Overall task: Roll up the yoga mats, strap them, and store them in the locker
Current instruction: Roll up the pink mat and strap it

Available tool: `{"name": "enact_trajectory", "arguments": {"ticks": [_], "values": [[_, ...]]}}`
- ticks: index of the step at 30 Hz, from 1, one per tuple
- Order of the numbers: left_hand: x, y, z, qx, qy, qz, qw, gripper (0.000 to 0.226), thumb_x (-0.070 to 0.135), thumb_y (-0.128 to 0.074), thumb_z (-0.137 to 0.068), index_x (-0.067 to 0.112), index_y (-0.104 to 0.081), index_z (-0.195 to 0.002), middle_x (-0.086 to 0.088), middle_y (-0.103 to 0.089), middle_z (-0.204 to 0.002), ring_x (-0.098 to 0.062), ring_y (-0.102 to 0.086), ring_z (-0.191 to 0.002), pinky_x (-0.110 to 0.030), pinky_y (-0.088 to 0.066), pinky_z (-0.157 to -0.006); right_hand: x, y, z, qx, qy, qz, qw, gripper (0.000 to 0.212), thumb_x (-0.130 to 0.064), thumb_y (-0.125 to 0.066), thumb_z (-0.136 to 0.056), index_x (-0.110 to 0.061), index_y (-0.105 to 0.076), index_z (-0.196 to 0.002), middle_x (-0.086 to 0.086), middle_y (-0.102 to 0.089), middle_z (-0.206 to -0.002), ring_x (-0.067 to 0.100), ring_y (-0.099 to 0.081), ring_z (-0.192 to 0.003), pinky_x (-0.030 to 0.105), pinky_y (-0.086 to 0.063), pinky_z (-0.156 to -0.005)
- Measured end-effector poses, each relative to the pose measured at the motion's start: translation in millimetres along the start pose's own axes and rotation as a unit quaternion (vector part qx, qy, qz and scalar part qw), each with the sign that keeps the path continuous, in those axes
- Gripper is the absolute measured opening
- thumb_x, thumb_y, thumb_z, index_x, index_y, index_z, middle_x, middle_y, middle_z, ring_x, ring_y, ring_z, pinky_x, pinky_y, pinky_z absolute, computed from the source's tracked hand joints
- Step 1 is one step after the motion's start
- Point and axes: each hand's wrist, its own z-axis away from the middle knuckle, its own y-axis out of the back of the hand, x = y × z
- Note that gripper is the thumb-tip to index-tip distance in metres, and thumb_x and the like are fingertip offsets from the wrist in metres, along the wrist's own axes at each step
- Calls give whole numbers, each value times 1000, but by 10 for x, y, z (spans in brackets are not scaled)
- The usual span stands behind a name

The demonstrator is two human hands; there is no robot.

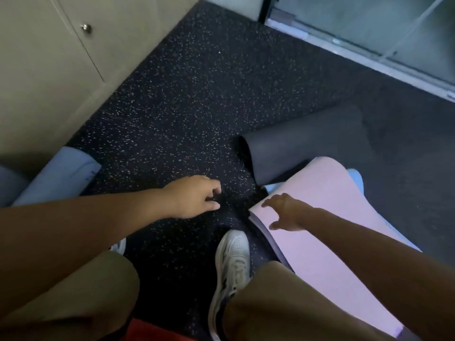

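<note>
a speckled black floor (187, 99) is seen from above, with both bare forearms stretched forward over it. the left hand (197, 196) is held above the floor with its fingers loosely curled downward, and nothing is grasped in it. the right hand (285, 212) is spread with relaxed fingers over the near corner of a pink mat (327, 217), though whether it is touched cannot be told. the pink mat is laid partly curled on the right, over a light blue mat (355, 177) of which only an edge is shown. just beyond it a dark grey mat (302, 146) is found, loosely rolled, its open end turned toward the middle of the floor. at the far left a rolled pale blue mat (61, 175) is lain against the base of a beige locker (44, 70), whose doors are closed and fitted with a round metal knob (86, 28). a white shoe (232, 269) is planted between the hands, beside the pink mat's edge.
</note>
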Motion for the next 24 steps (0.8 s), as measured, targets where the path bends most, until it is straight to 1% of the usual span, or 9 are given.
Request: {"name": "enact_trajectory", "arguments": {"ticks": [3, 5, 8, 12, 15, 19, 21, 22, 24], "values": [[-106, -130, -27, -18, 16, 5, 1000, 41, 50, -62, -97, 33, -56, -134, 14, -60, -125, -7, -58, -102, -32, -51, -90, -67, -26, -309, -9, 42, 50, 998, 72, -35, -69, -94, -25, -34, -156, 4, -38, -157, 28, -34, -143, 46, -40, -112], [-184, -165, -21, -23, 26, 5, 999, 41, 50, -62, -97, 33, -56, -134, 14, -61, -125, -6, -59, -101, -32, -52, -91, -78, -6, -473, -7, 58, 75, 996, 73, -37, -69, -94, -23, -34, -156, 4, -40, -156, 29, -36, -143, 46, -40, -112], [-253, -166, -20, -21, 45, 23, 998, 40, 49, -62, -98, 31, -57, -134, 13, -63, -124, -7, -59, -102, -32, -51, -92, -53, -5, -659, -17, 51, 73, 996, 74, -42, -67, -95, -21, -34, -157, 6, -41, -158, 30, -37, -143, 47, -39, -114], [-272, -155, -67, -14, 62, 44, 997, 40, 48, -63, -98, 29, -58, -132, 11, -64, -122, -9, -61, -102, -36, -53, -95, -35, -90, -742, -52, 38, 89, 994, 67, -41, -62, -99, -22, -35, -156, 9, -43, -154, 30, -42, -140, 46, -40, -112], [-235, -178, -81, -24, 66, 41, 997, 39, 49, -62, -98, 30, -58, -132, 11, -64, -122, -9, -61, -102, -36, -52, -95, -14, -139, -697, -25, 49, 123, 991, 63, -41, -67, -95, -22, -42, -150, 8, -47, -144, 29, -46, -131, 42, -44, -105], [-144, -184, -27, -46, 68, 33, 996, 39, 48, -63, -98, 31, -58, -133, 13, -65, -122, -9, -61, -104, -36, -52, -96, 20, -42, -545, 11, 78, 171, 982, 71, -52, -76, -84, -20, -48, -141, 4, -51, -134, 25, -47, -126, 39, -43, -104], [-73, -144, 2, -55, 66, 27, 996, 39, 47, -63, -98, 30, -58, -133, 12, -66, -121, -9, -62, -103, -36, -53, -95, 66, 30, -429, 9, 66, 142, 988, 68, -46, -78, -84, -20, -48, -139, 3, -54, -132, 25, -50, -123, 38, -44, -100], [-26, -112, 12, -54, 64, 26, 996, 39, 47, -63, -98, 29, -59, -132, 12, -67, -121, -8, -63, -102, -35, -53, -95, 101, 74, -364, 5, 55, 118, 991, 64, -39, -78, -87, -20, -47, -139, 4, -55, -132, 26, -53, -121, 39, -47, -98], [96, -30, 43, -42, 63, 33, 997, 37, 46, -63, -98, 28, -60, -131, 13, -68, -119, -8, -64, -101, -35, -53, -95, 172, 185, -190, -2, 37, 85, 996, 50, -21, -71, -94, -20, -48, -138, 5, -57, -131, 28, -58, -117, 43, -51, -93]]}}
